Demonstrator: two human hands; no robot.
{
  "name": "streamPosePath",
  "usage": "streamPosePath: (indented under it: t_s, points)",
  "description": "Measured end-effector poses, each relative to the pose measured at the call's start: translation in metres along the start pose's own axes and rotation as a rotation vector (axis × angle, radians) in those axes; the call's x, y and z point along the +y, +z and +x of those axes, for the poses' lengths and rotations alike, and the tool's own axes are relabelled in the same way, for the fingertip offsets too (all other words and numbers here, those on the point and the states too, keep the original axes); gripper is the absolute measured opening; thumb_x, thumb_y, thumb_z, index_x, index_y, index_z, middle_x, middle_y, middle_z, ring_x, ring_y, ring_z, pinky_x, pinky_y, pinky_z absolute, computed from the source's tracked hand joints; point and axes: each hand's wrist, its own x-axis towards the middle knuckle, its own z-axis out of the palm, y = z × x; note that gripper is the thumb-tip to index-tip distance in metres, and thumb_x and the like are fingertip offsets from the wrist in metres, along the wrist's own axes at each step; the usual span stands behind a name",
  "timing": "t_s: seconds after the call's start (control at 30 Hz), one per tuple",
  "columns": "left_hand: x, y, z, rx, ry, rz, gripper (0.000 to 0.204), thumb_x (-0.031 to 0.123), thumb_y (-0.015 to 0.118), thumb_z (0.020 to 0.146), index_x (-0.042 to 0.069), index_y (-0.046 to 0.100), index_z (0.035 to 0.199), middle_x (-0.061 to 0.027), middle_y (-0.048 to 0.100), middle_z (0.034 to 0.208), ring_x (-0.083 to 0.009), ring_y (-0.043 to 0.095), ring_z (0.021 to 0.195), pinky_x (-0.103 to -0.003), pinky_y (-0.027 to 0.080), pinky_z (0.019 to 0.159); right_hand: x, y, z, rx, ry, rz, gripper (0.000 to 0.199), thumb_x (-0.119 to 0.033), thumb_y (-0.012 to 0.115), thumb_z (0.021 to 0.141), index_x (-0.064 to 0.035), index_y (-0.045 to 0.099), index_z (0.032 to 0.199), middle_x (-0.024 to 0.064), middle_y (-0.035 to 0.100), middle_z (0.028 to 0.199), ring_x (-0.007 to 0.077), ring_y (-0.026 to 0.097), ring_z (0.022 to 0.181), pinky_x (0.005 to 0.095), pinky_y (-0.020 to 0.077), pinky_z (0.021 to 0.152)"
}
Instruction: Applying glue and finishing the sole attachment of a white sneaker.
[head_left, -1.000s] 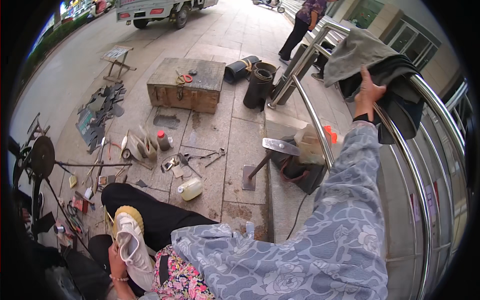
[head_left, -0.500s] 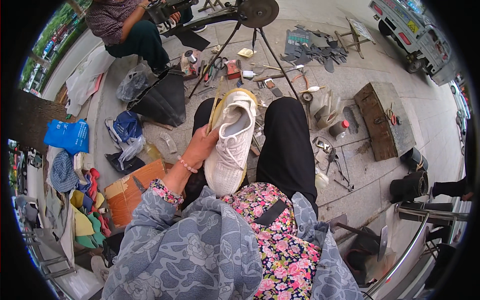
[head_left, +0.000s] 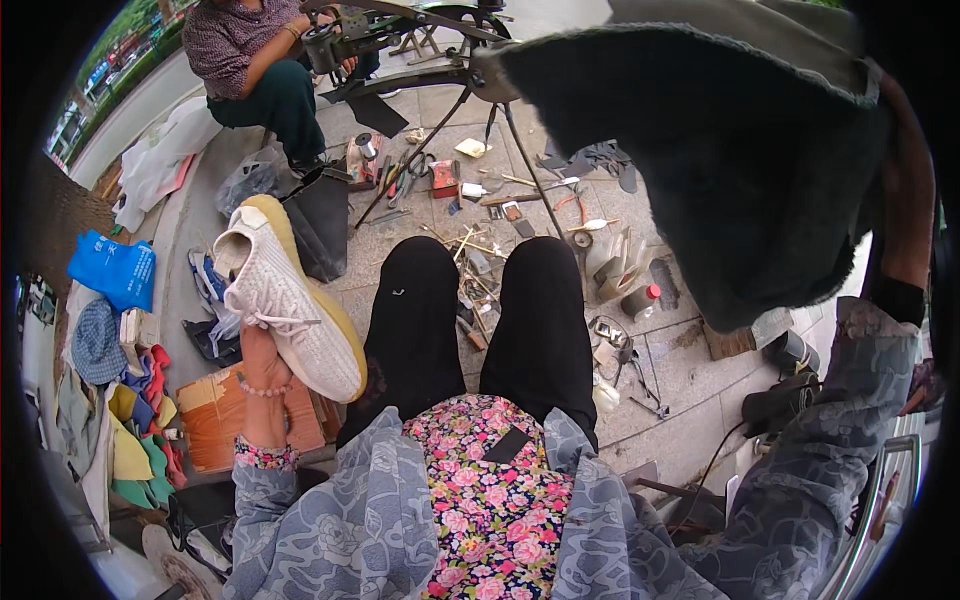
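Both of your hands are up and full. Your left hand (head_left: 262,352) grips the white sneaker (head_left: 290,300) from beneath, fingers closed under its yellow sole, toe held out over the cardboard box (head_left: 232,420) beside your left knee. Your right hand (head_left: 905,190) holds a dark fleecy cloth (head_left: 735,150) high at the right; its fingers are hidden, probably clenched. Farther off, scattered tools (head_left: 480,200) lie below a sewing stand (head_left: 400,40), where another person (head_left: 255,60) sits.

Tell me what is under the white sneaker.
The left hand holds the white sneaker from beneath, its fingers covered by the shoe. Below lie a brown cardboard box and dark items on the pavement; whatever sits directly beneath the sole is hidden.
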Motion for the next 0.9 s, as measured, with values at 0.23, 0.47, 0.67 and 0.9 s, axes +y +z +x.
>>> streamPosePath:
  t_s: [0.23,0.47,0.67,0.9]
  points:
    - [0.082,-0.123,-0.026,0.059,0.181,-0.233,0.038,0.03,0.048,0.098,0.005,0.05,0.127,-0.0107,0.059,0.122,-0.026,0.06,0.108,-0.043,0.049,0.095,-0.036,0.207,0.069,-0.515,0.038,-0.14,0.023,-0.007,0.066,0.081,0.001,0.065,0.103,0.0088,0.069,0.1,0.0149,0.066,0.088,0.0272,0.0527,0.079]
    - [0.093,-0.123,-0.036,0.112,0.28,-0.263,0.033,0.025,0.044,0.099,0.004,0.052,0.123,-0.0126,0.06,0.119,-0.0273,0.061,0.106,-0.046,0.053,0.089,-0.09,0.358,-0.127,-1.28,-0.314,0.071,0.025,-0.004,0.066,0.07,-0.0071,0.065,0.094,0.0136,0.058,0.11,0.0321,0.059,0.104,0.0441,0.0481,0.086]
    - [0.059,-0.088,-0.032,-0.083,0.029,-0.264,0.037,0.027,0.051,0.096,0.002,0.053,0.123,-0.0128,0.063,0.116,-0.0265,0.061,0.106,-0.045,0.049,0.095,-0.054,0.359,-0.164,-1.023,0.014,0.499,0.036,-0.006,0.069,0.068,-0.0071,0.062,0.104,0.0194,0.052,0.127,0.038,0.053,0.109,0.0412,0.0452,0.092]
    - [0.0,-0.051,-0.018,-0.121,-0.266,-0.25,0.041,0.03,0.052,0.096,0.003,0.052,0.127,-0.0134,0.063,0.117,-0.0264,0.065,0.101,-0.041,0.056,0.086,-0.019,0.325,-0.116,-1.077,0.103,-0.234,0.023,0.0,0.067,0.065,-0.0033,0.056,0.084,0.0106,0.061,0.105,0.0322,0.061,0.092,0.0406,0.0492,0.075]
